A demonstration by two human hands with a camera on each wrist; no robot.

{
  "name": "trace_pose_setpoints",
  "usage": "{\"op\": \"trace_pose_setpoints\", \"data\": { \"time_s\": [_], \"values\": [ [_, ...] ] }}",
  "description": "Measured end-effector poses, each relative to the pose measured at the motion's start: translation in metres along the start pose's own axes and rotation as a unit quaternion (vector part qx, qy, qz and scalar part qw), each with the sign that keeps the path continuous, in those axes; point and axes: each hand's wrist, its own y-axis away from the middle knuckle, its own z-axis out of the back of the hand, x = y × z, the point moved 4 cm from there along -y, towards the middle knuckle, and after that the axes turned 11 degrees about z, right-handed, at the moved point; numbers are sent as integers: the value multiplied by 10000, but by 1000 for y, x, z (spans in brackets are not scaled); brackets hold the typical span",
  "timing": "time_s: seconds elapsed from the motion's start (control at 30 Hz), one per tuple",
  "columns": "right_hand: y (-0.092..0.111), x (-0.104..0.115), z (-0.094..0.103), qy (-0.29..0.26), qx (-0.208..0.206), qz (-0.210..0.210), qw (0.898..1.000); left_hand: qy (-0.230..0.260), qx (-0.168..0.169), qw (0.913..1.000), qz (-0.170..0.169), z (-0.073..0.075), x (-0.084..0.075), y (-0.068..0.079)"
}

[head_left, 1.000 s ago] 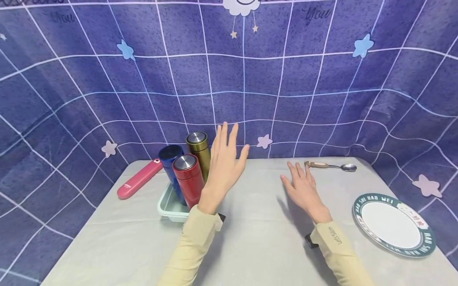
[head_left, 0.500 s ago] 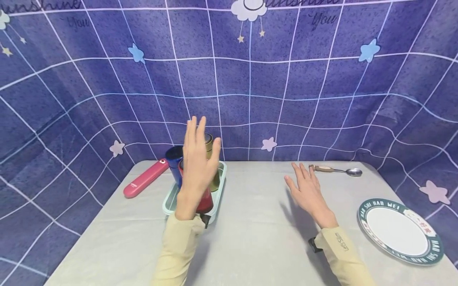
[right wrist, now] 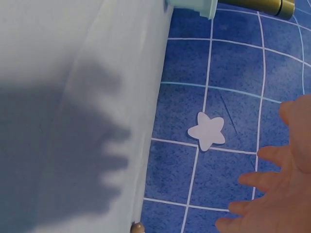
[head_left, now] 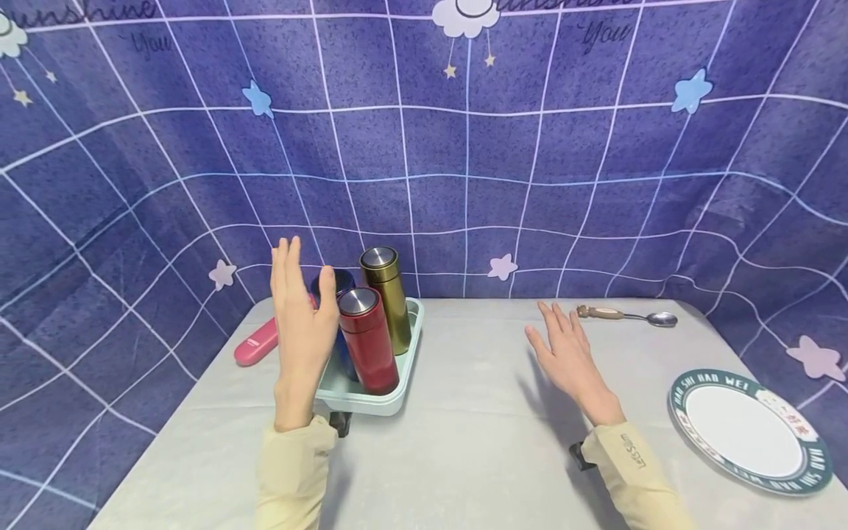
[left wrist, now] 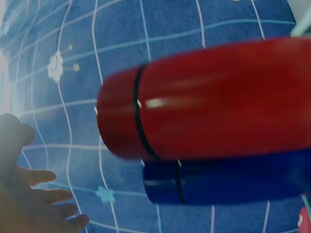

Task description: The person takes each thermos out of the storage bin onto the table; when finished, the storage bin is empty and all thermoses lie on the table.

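My left hand (head_left: 301, 331) is raised with straight fingers at the left side of a pale green tray (head_left: 380, 403), holding nothing. Inside the tray stand a red thermos (head_left: 372, 346), a gold thermos (head_left: 391, 294) and a blue thermos (head_left: 341, 283), the blue one partly hidden behind the red one and my hand. The left wrist view has the red thermos (left wrist: 218, 99) large and close, the blue thermos (left wrist: 233, 179) beside it. Over the right half of the table, my right hand (head_left: 570, 361) hovers with spread, straight fingers and casts a shadow. Nothing is in it.
A pink elongated case (head_left: 257, 344) lies left of the tray, partly covered by my left hand. Beyond my right hand, a spoon (head_left: 626, 315) with a brown handle lies near the back edge. A green-rimmed white plate (head_left: 742, 430) rests at the right. A blue curtain (head_left: 464, 199) hangs behind the table.
My left hand has swept left across the front of the thermoses, uncovering the red and gold ones. The right hand stays nearly still. The head view has shifted slightly.
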Motion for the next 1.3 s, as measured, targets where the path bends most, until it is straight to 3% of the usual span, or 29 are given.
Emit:
{"op": "trace_pose_setpoints", "data": {
  "time_s": [0.43,0.57,0.77,0.87,1.07,1.13,1.3],
  "values": [
    [0,3,-2,-109,88,-23,9999,173,114,9946,1019,19,52,3],
    [0,4,-1,-191,120,-30,9997,218,408,9886,1435,24,68,5],
    [-1,8,-2,-298,155,12,9994,153,1061,9730,2043,25,89,10],
    [-3,11,-3,-339,138,82,9993,41,1409,9628,2306,24,101,12],
    [-6,17,-5,-502,144,201,9984,71,2354,9323,2747,19,123,21],
    [-7,19,-6,-568,171,214,9980,93,2660,9194,2897,17,130,25],
    [-8,20,-10,-721,210,217,9969,256,3404,8774,3371,9,146,39]
  ]
}}
